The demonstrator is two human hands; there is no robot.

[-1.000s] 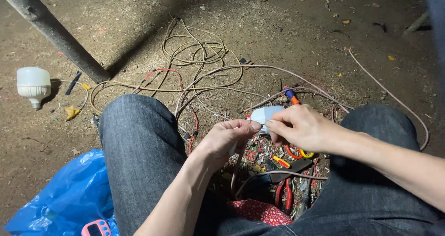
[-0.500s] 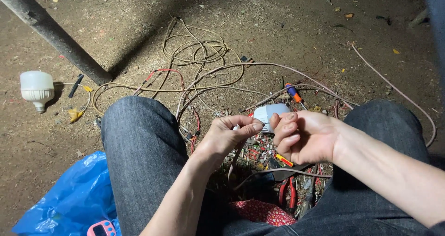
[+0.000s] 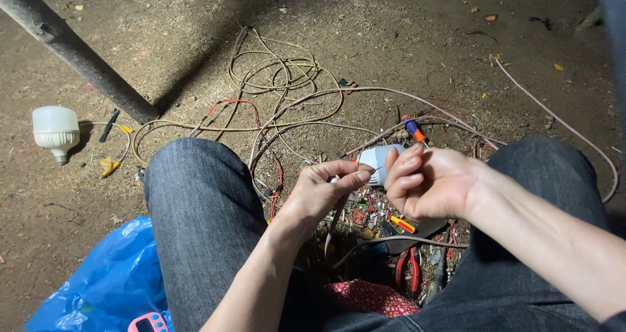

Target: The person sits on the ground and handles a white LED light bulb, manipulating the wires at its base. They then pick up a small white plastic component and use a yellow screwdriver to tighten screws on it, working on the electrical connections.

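I sit on the ground with my knees apart, both hands between them. My left hand point(image 3: 324, 190) pinches the end of a pale cable point(image 3: 333, 229) that hangs down from it. Thumb and fingers of my right hand point(image 3: 427, 182) are curled and nip the thin bare wire tip point(image 3: 378, 169) sticking out of that cable. The two hands almost touch. Just behind them lies a pale blue-white lamp housing point(image 3: 377, 155), partly hidden by my fingers.
Tangled cables point(image 3: 280, 71) sprawl on the dirt ahead. A white bulb point(image 3: 55, 131) lies far left by a dark metal pole point(image 3: 78, 52). Red-handled pliers point(image 3: 408, 270), an orange screwdriver point(image 3: 412, 129) and a blue plastic bag point(image 3: 98, 286) lie near my legs.
My right hand has drawn in towards the left hand and curled its fingers onto the wire tip. The left hand has kept its pinch on the cable.
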